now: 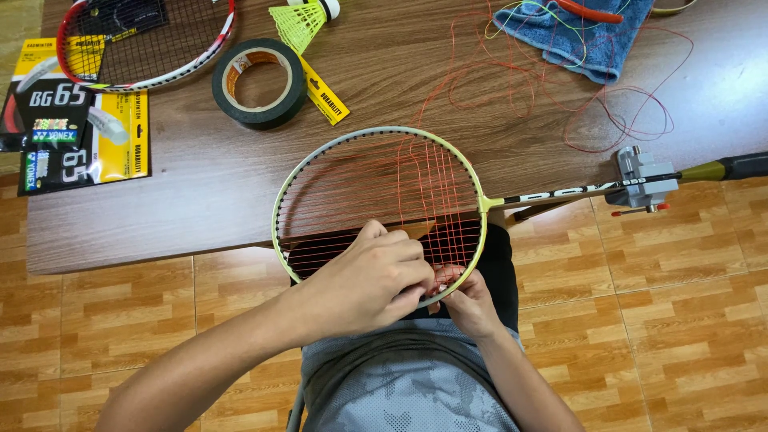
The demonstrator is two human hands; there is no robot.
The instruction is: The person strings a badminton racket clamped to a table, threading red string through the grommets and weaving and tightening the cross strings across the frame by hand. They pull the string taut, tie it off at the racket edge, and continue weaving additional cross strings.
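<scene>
A badminton racket with a pale green-white frame (pixel 308 164) lies half over the table's front edge, its shaft (pixel 560 194) running right into a small grey clamp (pixel 642 178). Orange string (pixel 376 188) is partly woven across its head. My left hand (pixel 370 280) rests on top of the strings at the near rim, fingers curled and pinching the string. My right hand (pixel 466 300) is under the rim beside it, fingertips gripping the frame and string where the two hands meet.
Loose orange string (pixel 560 96) loops over the brown table (pixel 200 192). A black tape roll (pixel 259 82), a yellow shuttlecock (pixel 300 22), a red-white racket (pixel 144 44), string packets (pixel 72 136) and a blue towel (pixel 580 36) lie at the back. Tiled floor is below.
</scene>
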